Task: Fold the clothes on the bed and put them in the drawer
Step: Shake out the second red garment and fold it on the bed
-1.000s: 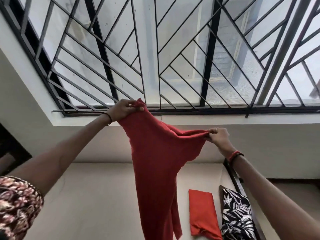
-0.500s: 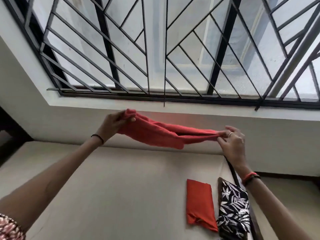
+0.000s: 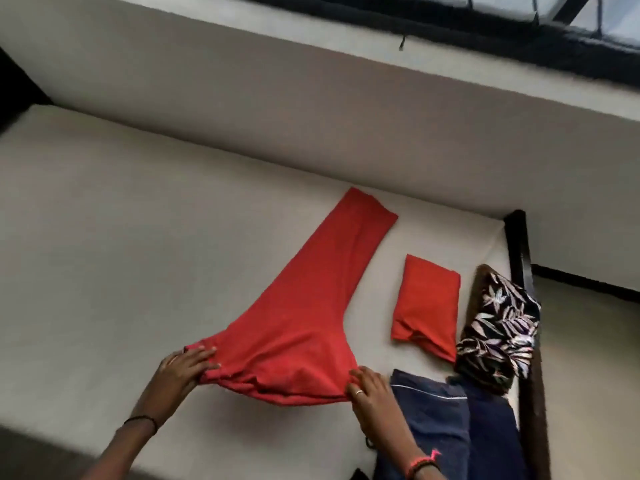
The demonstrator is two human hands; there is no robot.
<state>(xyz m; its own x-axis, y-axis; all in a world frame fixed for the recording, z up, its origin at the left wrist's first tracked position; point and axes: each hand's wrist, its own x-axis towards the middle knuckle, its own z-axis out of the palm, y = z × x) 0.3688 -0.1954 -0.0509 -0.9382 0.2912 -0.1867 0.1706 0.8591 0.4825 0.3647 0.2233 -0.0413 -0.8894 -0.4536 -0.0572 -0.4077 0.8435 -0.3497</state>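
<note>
On the bed [image 3: 104, 237] the red garment [image 3: 301, 317] now lies spread flat, no longer stretched in the air; left hand [image 3: 188, 367] and right hand [image 3: 369, 389] each grip a near corner, fingers curled on the cloth; it looks ready for its first fold.

On the bed [image 3: 104, 220]: red garment [image 3: 304, 306] spread at centre, folded red piece [image 3: 427, 306] to its right, floral cloth [image 3: 498, 327] beyond, denim [image 3: 433, 420] lower right.
</note>
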